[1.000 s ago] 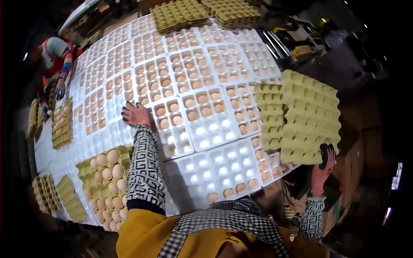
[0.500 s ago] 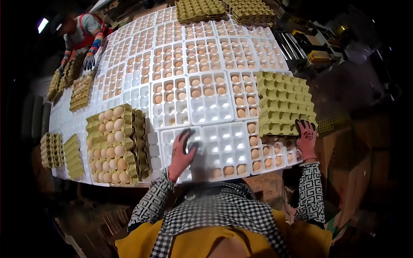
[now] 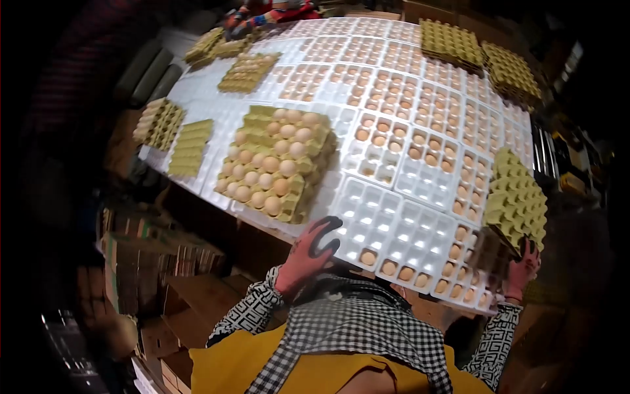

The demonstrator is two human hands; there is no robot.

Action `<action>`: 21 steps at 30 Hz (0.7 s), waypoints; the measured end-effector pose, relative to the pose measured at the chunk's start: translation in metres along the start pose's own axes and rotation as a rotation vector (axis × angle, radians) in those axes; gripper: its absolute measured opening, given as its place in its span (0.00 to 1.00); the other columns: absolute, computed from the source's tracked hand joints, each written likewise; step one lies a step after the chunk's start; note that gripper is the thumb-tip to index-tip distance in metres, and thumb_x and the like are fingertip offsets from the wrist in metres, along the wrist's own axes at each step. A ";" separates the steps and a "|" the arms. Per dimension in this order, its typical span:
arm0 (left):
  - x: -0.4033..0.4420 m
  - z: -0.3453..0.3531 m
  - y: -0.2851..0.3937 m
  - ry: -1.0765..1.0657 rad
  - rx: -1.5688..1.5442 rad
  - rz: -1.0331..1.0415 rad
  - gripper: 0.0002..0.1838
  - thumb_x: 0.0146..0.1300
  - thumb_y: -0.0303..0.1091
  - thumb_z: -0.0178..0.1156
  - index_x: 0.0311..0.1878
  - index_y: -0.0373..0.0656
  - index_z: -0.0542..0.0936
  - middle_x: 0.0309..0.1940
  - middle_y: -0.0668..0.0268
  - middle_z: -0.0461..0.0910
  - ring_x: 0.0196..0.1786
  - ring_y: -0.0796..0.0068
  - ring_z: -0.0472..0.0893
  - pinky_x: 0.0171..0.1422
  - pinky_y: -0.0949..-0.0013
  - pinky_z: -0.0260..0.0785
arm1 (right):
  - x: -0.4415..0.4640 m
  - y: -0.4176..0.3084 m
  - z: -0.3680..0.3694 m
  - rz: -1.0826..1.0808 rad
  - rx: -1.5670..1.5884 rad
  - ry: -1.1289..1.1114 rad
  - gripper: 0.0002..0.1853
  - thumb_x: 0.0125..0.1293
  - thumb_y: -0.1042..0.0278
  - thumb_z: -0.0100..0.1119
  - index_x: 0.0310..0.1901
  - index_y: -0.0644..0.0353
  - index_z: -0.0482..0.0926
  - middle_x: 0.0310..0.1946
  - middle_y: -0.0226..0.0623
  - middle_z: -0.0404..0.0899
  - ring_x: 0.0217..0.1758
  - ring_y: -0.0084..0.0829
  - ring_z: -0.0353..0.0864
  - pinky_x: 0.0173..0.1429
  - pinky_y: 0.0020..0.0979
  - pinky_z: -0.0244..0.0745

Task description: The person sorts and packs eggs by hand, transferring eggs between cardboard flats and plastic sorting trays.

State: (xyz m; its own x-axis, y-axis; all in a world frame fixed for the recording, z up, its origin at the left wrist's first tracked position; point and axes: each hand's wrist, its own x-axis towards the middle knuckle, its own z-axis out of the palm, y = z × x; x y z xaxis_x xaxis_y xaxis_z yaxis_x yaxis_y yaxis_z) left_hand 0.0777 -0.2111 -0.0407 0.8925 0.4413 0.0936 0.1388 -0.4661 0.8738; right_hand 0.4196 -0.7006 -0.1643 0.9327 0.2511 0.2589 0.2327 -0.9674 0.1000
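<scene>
My left hand (image 3: 310, 255), in a pink glove with dark fingertips, is open beside the front left corner of a white plastic egg tray (image 3: 371, 210), with nothing between thumb and fingers. That tray shows one egg (image 3: 368, 257) in its front row. Next to it, another white tray (image 3: 420, 240) has a few eggs along its front. My right hand (image 3: 523, 268) grips the near edge of a yellow-green pulp egg tray (image 3: 517, 197), tilted over the right-hand white trays. Left of centre stands a stack of pulp trays (image 3: 314, 167) topped with eggs (image 3: 270, 164).
Rows of white trays with eggs (image 3: 394, 88) cover the table. Pulp tray stacks (image 3: 453, 43) stand at the far right. At left are an upright pulp tray stack (image 3: 159, 123) and a single pulp tray (image 3: 190, 148). A co-worker's sleeved arm (image 3: 241, 26) shows at the back.
The view has turned left, so the table appears shifted right. My left hand has moved off the white trays towards their left edge. My right hand still holds the pulp tray, which looks more tilted.
</scene>
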 end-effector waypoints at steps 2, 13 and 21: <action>0.009 -0.037 -0.001 0.058 0.081 0.061 0.24 0.59 0.23 0.64 0.60 0.35 0.75 0.61 0.54 0.74 0.64 0.59 0.74 0.66 0.65 0.67 | 0.028 -0.004 0.011 -0.018 -0.025 0.030 0.43 0.50 0.77 0.59 0.73 0.43 0.64 0.70 0.45 0.64 0.73 0.52 0.61 0.71 0.52 0.61; 0.196 -0.227 -0.117 0.024 0.615 0.189 0.27 0.51 0.25 0.67 0.58 0.49 0.81 0.57 0.54 0.75 0.58 0.53 0.77 0.62 0.60 0.71 | 0.065 -0.459 -0.136 -0.315 1.092 -0.380 0.32 0.56 0.56 0.70 0.64 0.50 0.75 0.50 0.39 0.84 0.54 0.42 0.81 0.61 0.37 0.72; 0.235 -0.245 -0.133 -0.317 0.829 0.419 0.35 0.45 0.31 0.73 0.60 0.46 0.75 0.52 0.58 0.78 0.56 0.58 0.78 0.65 0.58 0.68 | 0.113 -0.631 -0.157 -0.547 0.563 -0.319 0.24 0.59 0.48 0.66 0.48 0.59 0.80 0.39 0.43 0.84 0.45 0.42 0.84 0.52 0.39 0.76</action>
State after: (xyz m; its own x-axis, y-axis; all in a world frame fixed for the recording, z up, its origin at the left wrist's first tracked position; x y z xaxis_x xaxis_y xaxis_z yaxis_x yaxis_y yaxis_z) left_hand 0.1642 0.1423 -0.0182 0.9953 -0.0524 0.0813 -0.0661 -0.9821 0.1761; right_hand 0.3343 -0.0563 -0.0472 0.6622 0.7491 0.0209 0.6974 -0.6057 -0.3831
